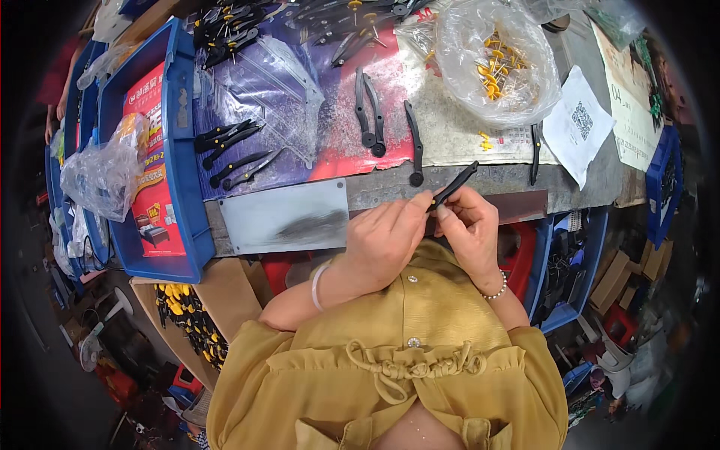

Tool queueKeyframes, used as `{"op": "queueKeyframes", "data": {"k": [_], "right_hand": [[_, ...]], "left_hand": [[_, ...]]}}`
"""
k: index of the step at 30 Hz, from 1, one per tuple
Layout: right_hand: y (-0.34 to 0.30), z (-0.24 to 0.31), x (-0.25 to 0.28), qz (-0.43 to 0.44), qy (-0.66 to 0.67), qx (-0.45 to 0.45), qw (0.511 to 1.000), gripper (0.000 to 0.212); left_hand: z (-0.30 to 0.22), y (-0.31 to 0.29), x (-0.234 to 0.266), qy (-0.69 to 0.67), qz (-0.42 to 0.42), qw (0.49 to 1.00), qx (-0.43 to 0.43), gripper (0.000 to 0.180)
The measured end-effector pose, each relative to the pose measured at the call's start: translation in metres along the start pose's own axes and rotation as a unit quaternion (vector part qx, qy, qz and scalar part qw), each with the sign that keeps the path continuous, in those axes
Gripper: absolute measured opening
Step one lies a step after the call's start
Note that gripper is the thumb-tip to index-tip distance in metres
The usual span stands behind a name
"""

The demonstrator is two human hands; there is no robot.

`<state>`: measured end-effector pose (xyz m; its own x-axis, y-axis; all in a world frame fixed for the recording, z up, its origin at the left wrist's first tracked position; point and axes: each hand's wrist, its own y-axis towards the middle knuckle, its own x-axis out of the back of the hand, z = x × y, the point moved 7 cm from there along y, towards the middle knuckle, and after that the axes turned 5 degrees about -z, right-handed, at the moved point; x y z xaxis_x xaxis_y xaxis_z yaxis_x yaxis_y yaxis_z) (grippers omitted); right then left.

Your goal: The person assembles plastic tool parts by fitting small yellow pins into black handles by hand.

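Note:
At the table's near edge, both my hands are closed on one slim black handle-shaped part [459, 182] with a small yellow dot. My left hand [384, 238] pinches its lower end, while my right hand [472, 229] grips beside it with curled fingers. The upper end points away to the right; the lower end is hidden by my fingers. Beyond my hands lie a pair of black curved parts [367, 112] and a single black part [415, 142]. A thin black piece [535, 154] lies to the right, near small yellow bits [485, 141].
A clear plastic bag [457, 82] holds yellow-headed pins. Black tools [232, 150] lie left, beside a blue crate [180, 127]. A pale plate [251, 225] edges the table. A cardboard box [240, 296] stands lower left, a blue bin [541, 274] lower right. White paper [566, 142] lies right.

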<state>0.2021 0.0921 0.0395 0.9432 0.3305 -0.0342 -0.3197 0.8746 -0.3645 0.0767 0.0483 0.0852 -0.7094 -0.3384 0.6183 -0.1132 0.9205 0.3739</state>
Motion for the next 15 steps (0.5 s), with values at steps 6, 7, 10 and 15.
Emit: {"op": "queueKeyframes", "data": {"k": [6, 7, 10, 15], "right_hand": [[0.002, -0.005, -0.003, 0.020, -0.054, -0.002, 0.998, 0.015], [0.003, 0.000, -0.005, 0.031, -0.063, 0.014, 0.997, 0.018], [0.003, 0.015, 0.000, 0.051, -0.112, 0.060, 0.991, 0.019], [0.006, 0.024, 0.031, -0.011, -0.131, 0.076, 0.988, 0.015]], "left_hand": [[0.009, 0.000, -0.006, -0.088, 0.018, 0.994, 0.063, 0.032], [0.008, 0.000, -0.007, -0.095, 0.018, 0.994, 0.057, 0.032], [0.021, -0.004, -0.012, -0.208, 0.075, 0.964, 0.148, 0.025], [0.030, -0.020, -0.026, -0.537, 0.128, 0.746, 0.372, 0.033]]}}
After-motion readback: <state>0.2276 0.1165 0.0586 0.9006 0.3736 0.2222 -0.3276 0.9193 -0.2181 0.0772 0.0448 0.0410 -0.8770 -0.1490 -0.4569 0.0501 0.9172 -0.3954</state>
